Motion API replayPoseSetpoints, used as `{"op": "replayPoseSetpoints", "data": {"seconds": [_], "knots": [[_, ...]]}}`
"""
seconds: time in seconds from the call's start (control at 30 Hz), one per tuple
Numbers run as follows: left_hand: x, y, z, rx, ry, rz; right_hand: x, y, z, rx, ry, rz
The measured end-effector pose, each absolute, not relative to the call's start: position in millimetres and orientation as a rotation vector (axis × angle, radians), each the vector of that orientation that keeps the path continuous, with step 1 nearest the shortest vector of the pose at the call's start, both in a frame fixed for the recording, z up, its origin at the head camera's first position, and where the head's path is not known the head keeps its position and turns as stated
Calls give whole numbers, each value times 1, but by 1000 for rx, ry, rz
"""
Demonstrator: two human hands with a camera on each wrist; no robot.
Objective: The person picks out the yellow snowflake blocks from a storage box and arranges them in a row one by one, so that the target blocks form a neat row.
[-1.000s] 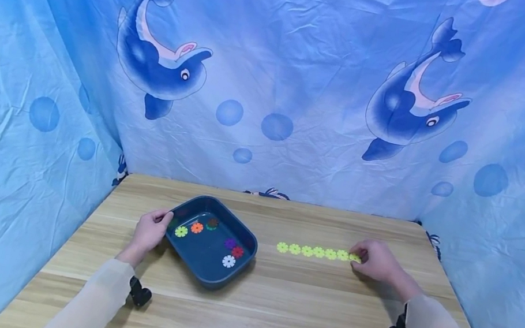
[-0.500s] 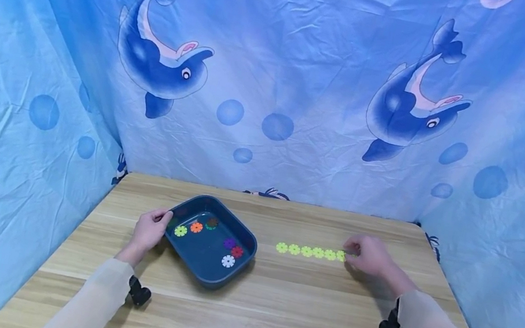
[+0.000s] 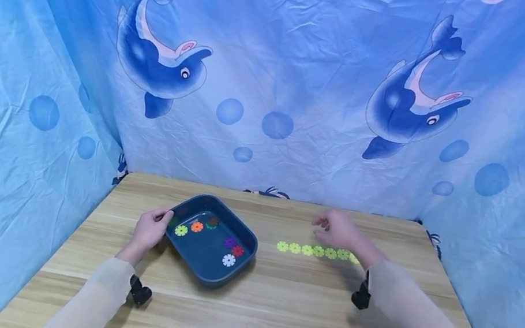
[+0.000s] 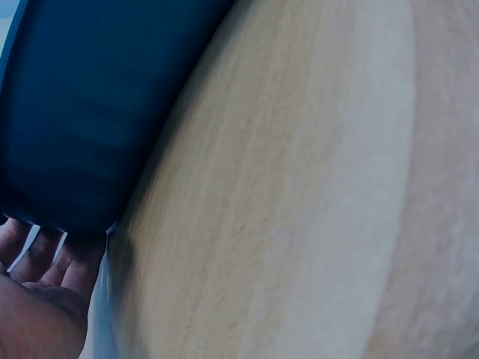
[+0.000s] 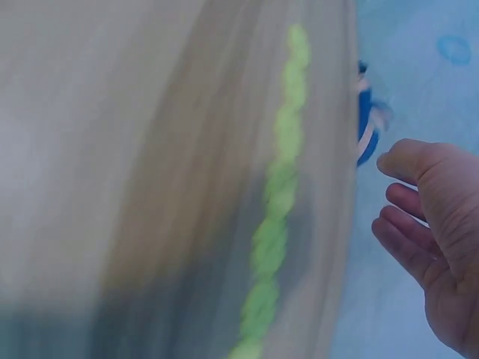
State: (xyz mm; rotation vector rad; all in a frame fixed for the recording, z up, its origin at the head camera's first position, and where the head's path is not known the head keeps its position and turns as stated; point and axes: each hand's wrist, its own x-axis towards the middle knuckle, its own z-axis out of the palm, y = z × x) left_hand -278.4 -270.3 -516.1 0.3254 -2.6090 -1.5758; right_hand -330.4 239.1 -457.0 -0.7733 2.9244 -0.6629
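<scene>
My left hand (image 3: 148,230) grips the left rim of a dark blue tray (image 3: 201,256), thumb over the edge. In the left wrist view its fingers (image 4: 78,263) reach under the tray wall (image 4: 82,120). Inside the tray lie flower-shaped plastic discs: yellow-green (image 3: 181,230), orange (image 3: 197,227), brown (image 3: 213,223), purple (image 3: 230,243), red (image 3: 238,251) and white (image 3: 228,260). A row of several yellow-green flower discs (image 3: 307,250) lies right of the tray. Raised above the row's far side is my right hand (image 3: 339,230), fingers loosely bent around nothing; its forearm covers the row's right end.
The wooden table (image 3: 234,323) bears the tray and the row. Blue dolphin-print cloth (image 3: 278,73) hangs behind the table and along both sides. A small black wrist camera (image 3: 361,296) sits below the right sleeve, another wrist camera (image 3: 140,293) below the left.
My right hand has let go of the row's right end, lifted, and moved left and away from me. The left hand and tray have stayed put.
</scene>
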Motion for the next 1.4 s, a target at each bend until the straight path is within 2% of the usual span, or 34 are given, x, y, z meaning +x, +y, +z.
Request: {"op": "replayPoseSetpoints", "data": {"seconds": [0.27, 0.57, 1.0, 1.4], "knots": [[-276, -276, -520, 352, -2630, -1559, -350, 167, -430, -909, 2842, -708], [-277, -277, -522, 371, -2627, -1572, -364, 92, -419, -1102, 2830, -685], [-279, -274, -519, 348, -2631, -1573, -363, 15, -426, -1403, 2758, -584], [-283, -272, -518, 334, -2580, -1541, -344, -60, -446, -1435, 2656, -385]]}}
